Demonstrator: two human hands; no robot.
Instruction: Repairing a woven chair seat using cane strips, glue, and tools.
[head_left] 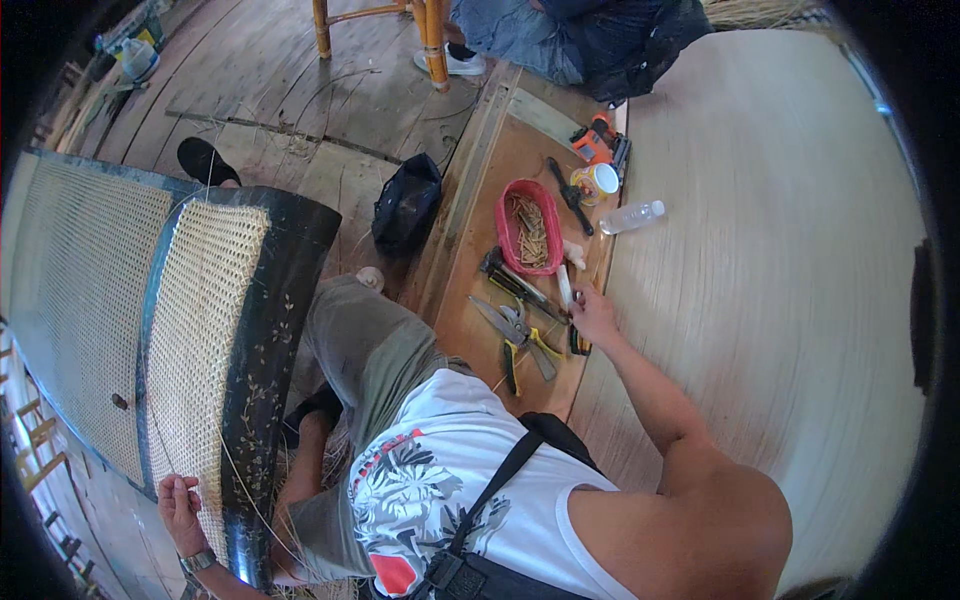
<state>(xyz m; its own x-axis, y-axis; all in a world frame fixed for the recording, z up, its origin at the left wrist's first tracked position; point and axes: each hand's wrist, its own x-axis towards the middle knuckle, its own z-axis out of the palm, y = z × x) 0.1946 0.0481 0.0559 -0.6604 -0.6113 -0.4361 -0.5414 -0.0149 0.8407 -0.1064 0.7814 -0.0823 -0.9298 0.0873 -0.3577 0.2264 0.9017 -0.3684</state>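
Note:
My left hand [181, 508] is at the lower left, over the near end of a woven cane panel [205, 300] in a dark frame painted with gold leaves. Its fingers are pinched on a thin cane strand [158, 425] that runs up across the weave. Out to the right, my right hand [594, 316] is closed at the lower end of a small white tube [565, 286]; the fingertips are partly hidden. Just beside that hand lie pliers with yellow handles [517, 350], shears [495, 318] and a screwdriver [525, 290].
A pink basket [502, 235] of short cane pegs stands on the wooden board. Beyond it are a black clamp [570, 195], a white tub [596, 183], a clear bottle [633, 217] and an orange tool [597, 143]. A black bag [408, 205] and another person's legs [530, 40] are farther off.

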